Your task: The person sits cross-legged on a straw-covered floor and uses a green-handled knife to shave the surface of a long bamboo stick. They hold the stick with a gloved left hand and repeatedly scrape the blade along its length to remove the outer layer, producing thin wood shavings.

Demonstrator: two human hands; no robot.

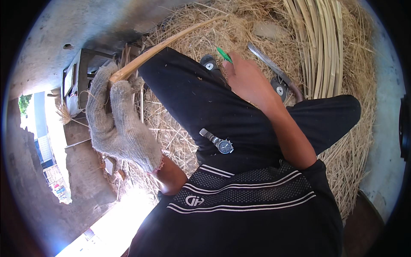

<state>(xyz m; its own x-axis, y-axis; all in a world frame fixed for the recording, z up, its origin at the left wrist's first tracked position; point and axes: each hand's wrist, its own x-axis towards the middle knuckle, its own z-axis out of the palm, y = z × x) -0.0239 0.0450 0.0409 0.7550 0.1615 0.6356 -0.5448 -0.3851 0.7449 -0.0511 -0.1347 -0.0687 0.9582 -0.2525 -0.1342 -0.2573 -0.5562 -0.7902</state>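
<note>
Gloved left hand (115, 124) grips bamboo strip (165, 45); right hand (248, 79) holds green-handled tool (224, 55)

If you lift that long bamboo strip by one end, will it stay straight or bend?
Probably bend. The bamboo strip is long and thin and already arcs upward from the gloved left hand gripping its end, so it looks springy rather than floppy. It seems light for its length, since one hand holds it up alone.
</note>
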